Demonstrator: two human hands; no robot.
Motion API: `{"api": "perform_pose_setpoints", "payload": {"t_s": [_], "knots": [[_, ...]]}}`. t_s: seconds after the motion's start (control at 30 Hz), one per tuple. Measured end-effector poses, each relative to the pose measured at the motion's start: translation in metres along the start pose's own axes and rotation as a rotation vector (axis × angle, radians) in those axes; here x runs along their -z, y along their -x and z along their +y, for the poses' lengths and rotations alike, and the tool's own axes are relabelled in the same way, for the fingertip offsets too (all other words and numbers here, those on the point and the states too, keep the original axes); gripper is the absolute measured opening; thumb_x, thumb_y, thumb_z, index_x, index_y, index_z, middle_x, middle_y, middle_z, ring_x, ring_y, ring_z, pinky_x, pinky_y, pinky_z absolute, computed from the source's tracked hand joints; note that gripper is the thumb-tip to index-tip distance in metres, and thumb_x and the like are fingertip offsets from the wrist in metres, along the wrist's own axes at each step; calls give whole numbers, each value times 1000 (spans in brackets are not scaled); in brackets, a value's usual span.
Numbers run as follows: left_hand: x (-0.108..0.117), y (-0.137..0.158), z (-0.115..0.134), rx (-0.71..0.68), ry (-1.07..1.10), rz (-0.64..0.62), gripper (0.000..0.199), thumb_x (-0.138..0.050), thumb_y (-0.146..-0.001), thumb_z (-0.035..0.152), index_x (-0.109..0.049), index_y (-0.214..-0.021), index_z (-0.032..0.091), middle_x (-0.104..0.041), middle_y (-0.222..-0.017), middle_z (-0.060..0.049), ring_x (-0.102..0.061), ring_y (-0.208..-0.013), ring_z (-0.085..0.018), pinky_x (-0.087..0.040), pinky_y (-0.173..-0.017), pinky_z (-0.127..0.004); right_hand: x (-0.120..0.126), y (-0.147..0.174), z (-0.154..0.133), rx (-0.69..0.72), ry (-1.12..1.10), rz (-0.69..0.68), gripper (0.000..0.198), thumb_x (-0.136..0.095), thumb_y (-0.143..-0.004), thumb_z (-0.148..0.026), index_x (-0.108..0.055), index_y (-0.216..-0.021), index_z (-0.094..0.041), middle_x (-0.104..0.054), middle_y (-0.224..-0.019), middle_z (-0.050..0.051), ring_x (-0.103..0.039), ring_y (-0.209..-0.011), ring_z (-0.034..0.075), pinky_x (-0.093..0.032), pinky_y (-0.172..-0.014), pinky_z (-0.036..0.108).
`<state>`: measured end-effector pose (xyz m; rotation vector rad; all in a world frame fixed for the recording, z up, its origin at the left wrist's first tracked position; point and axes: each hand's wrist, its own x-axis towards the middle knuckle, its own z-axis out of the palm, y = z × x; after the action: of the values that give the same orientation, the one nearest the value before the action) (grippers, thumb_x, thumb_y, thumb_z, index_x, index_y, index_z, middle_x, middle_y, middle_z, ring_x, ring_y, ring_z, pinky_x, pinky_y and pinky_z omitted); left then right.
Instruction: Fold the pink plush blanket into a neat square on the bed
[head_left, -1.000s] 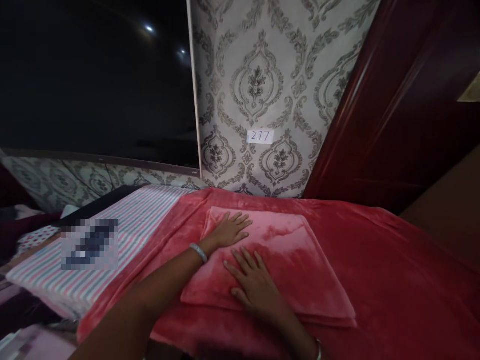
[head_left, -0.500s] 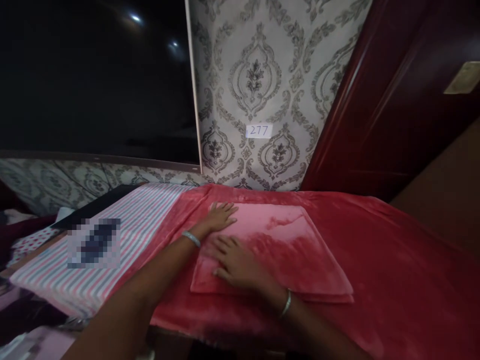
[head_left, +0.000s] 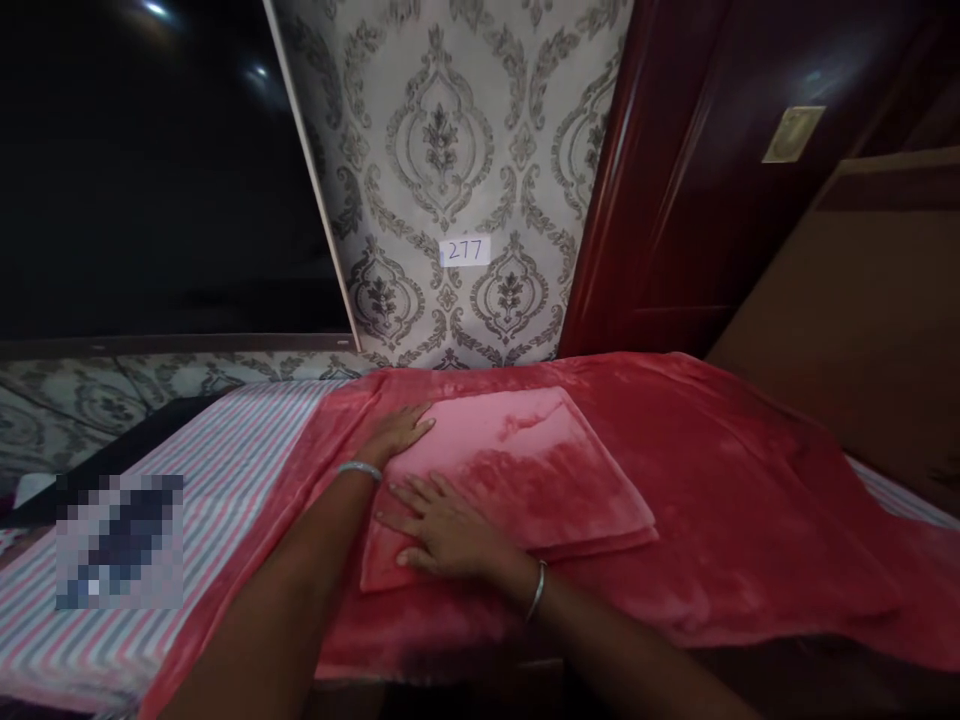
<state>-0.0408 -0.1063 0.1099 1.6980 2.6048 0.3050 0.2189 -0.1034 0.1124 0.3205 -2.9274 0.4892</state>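
Observation:
A folded piece of pink and red plush fabric [head_left: 555,480] lies flat, its layers showing along the near edge. My left hand [head_left: 400,430] rests at its far left edge, fingers stretched out and holding nothing. Nearer to me, my right hand [head_left: 448,530] is spread palm down on the left part of the fabric, with nothing in it. Beneath the folded piece is a wide red plush blanket [head_left: 720,520]. Each wrist has a bracelet.
A striped cloth [head_left: 232,470] covers the left side, with a blurred-out dark item [head_left: 124,540] on it. Behind stand a dark television screen [head_left: 150,180], patterned wallpaper with a "277" label [head_left: 465,250], and a dark red door [head_left: 675,200]. A brown panel [head_left: 862,320] is at right.
The view has turned to the right. My left hand has slid from the fabric's far left corner onto its left edge. My right hand, blurred before, now lies spread on the fabric.

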Motion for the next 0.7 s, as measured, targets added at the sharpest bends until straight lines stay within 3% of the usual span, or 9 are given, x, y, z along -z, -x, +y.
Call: {"api": "perform_pose_setpoints", "payload": {"t_s": [0.1, 0.17, 0.3, 0.37, 0.47, 0.57, 0.7], "knots": [[11, 0, 13, 75, -61, -46, 70, -37, -98, 61, -42, -154, 18, -42, -158, -19, -39, -146, -40, -24, -118, -66, 5, 3, -5, -3, -2, 13, 62, -40, -103, -60, -36, -157, -30, -25, -168, 7, -16, -155, 24, -10, -126, 49], [19, 0, 27, 87, -96, -38, 72, -36, -98, 59, -37, -156, 16, -33, -162, -20, -29, -150, -42, -18, -119, -68, 12, 10, -7, 16, -1, 45, 59, -43, -103, -58, -41, -155, -29, -33, -165, 7, -24, -153, 23, -13, -126, 47], [23, -3, 70, -106, -126, -3, 68, -29, -102, 54, -29, -160, 19, -23, -167, -14, -19, -155, -34, -14, -124, -61, 26, 34, 5, -106, 27, 167, 50, -46, -104, -49, -50, -149, -29, -48, -156, 6, -38, -145, 23, -15, -125, 49], [15, -5, 93, -233, -130, -19, 65, -30, -102, 54, -30, -159, 24, -24, -168, -11, -19, -155, -32, -14, -124, -61, 25, 50, 16, -237, 64, 187, 50, -45, -104, -48, -48, -150, -28, -46, -157, 8, -34, -147, 27, -13, -124, 54], [-3, -5, 118, -284, -128, -30, 62, -33, -102, 54, -31, -159, 29, -25, -168, -8, -20, -155, -32, -16, -123, -63, 14, 70, 28, -319, 105, 144, 62, -48, -102, -53, -37, -157, -30, -29, -166, 10, -17, -155, 32, -9, -123, 61], [-16, -3, 128, -265, -120, -14, 59, -33, -103, 52, -32, -159, 31, -27, -167, -8, -21, -155, -32, -17, -122, -64, -3, 83, 28, -311, 78, 124, 69, -50, -100, -57, -27, -161, -34, -14, -170, 8, -7, -156, 32, -4, -123, 62], [-19, -2, 127, -247, -140, -44, 60, -31, -104, 50, -31, -159, 27, -23, -168, -9, -17, -156, -32, -14, -123, -63, -14, 92, 18, -310, -4, 128, 72, -52, -98, -59, -25, -161, -35, -14, -170, 5, -4, -157, 29, 1, -124, 59]]}}
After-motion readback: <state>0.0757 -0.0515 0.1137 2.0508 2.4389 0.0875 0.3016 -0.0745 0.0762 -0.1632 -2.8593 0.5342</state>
